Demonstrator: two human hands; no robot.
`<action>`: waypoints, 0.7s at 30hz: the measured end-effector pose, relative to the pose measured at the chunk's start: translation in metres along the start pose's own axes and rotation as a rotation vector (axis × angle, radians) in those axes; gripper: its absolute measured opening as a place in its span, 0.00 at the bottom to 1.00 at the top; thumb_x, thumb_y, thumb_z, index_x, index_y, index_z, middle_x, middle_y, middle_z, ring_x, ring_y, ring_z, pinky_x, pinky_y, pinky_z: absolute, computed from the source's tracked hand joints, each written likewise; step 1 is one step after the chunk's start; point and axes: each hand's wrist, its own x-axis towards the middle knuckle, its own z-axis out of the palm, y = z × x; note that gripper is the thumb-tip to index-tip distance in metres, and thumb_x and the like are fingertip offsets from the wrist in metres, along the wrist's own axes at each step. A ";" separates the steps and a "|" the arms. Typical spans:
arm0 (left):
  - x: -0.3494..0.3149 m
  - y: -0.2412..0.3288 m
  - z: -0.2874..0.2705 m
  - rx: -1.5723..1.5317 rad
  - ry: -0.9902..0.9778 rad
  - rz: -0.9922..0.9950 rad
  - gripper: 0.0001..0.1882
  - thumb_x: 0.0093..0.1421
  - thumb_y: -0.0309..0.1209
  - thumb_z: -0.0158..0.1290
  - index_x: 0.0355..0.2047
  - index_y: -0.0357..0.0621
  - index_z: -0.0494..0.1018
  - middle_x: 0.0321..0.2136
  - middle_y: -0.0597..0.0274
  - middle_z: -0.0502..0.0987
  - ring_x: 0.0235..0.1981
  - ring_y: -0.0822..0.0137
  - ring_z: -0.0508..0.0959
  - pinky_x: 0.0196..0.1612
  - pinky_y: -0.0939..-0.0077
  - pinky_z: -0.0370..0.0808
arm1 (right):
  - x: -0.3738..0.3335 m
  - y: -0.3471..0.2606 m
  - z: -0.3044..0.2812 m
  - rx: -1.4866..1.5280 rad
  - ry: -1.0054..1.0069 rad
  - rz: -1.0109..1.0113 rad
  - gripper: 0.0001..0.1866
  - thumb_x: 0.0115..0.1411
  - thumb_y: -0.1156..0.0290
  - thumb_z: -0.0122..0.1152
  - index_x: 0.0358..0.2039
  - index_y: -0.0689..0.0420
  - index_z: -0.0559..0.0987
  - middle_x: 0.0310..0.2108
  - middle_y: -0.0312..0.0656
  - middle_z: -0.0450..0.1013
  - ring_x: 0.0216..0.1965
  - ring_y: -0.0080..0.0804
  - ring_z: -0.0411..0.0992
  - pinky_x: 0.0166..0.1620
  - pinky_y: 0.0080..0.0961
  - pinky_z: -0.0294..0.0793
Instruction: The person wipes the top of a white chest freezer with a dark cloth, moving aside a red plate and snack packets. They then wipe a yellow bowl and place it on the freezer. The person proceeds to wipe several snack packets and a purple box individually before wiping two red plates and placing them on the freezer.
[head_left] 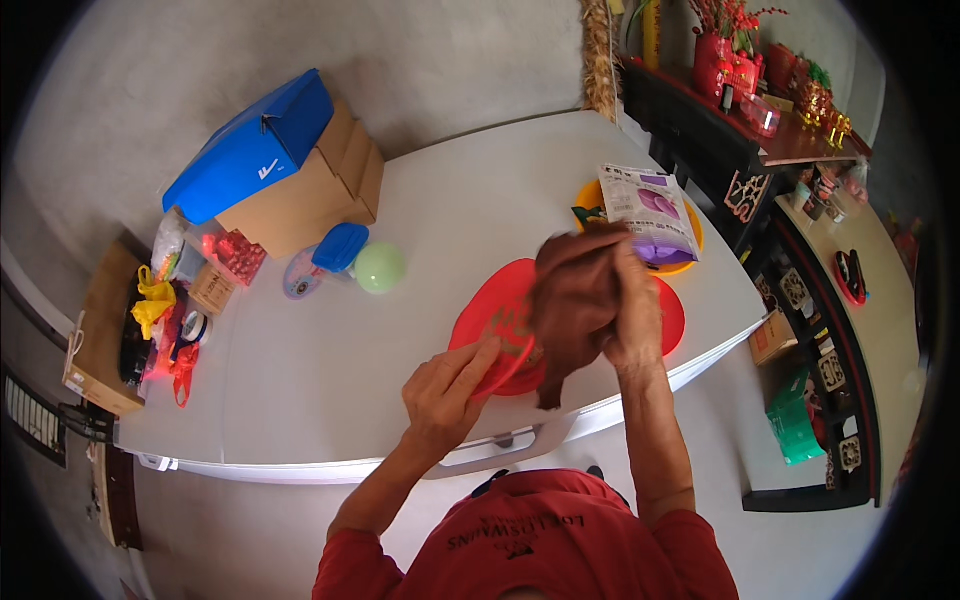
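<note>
My left hand [445, 392] grips the near rim of a red plate [487, 305] with a greenish pattern in its middle. A brown cloth [578, 290] hangs in loose folds from my right hand [635, 315], whose fingers are closed on it. The cloth covers the right part of the patterned plate; whether it touches the plate I cannot tell. To the right of my right wrist, a red round edge [674, 318] shows, partly hidden by the cloth and hand. Just beyond, a white and purple packet [652, 205] lies across a yellow round dish [696, 232].
The white table [300, 370] carries a blue box [255, 150] on cardboard boxes [330, 180] at the back left. Near them are a light green balloon-like ball [380, 268] and a blue lid [341, 247]. Small goods and a yellow bag [152, 300] crowd the left end. A dark cabinet [690, 125] stands right.
</note>
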 end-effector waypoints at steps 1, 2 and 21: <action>0.002 -0.004 0.002 -0.022 0.041 0.041 0.19 0.48 0.21 0.59 0.44 0.41 0.77 0.37 0.61 0.79 0.31 0.68 0.79 0.34 0.77 0.75 | 0.002 -0.002 -0.002 -0.049 0.027 -0.151 0.26 0.68 0.53 0.47 0.57 0.61 0.67 0.49 0.43 0.70 0.48 0.31 0.71 0.50 0.27 0.72; 0.001 -0.001 0.003 -0.224 0.049 -0.160 0.16 0.51 0.22 0.58 0.43 0.40 0.77 0.36 0.61 0.79 0.31 0.70 0.78 0.34 0.78 0.74 | 0.003 -0.003 0.000 -0.098 0.054 -0.302 0.26 0.68 0.54 0.47 0.57 0.61 0.67 0.49 0.43 0.70 0.48 0.30 0.71 0.49 0.27 0.72; -0.010 0.020 0.018 -1.207 0.208 -0.747 0.12 0.62 0.26 0.51 0.46 0.36 0.73 0.41 0.63 0.76 0.41 0.72 0.74 0.46 0.73 0.71 | 0.009 0.043 0.015 -0.743 -0.204 -0.654 0.24 0.55 0.75 0.56 0.54 0.56 0.71 0.53 0.51 0.67 0.52 0.47 0.68 0.55 0.38 0.65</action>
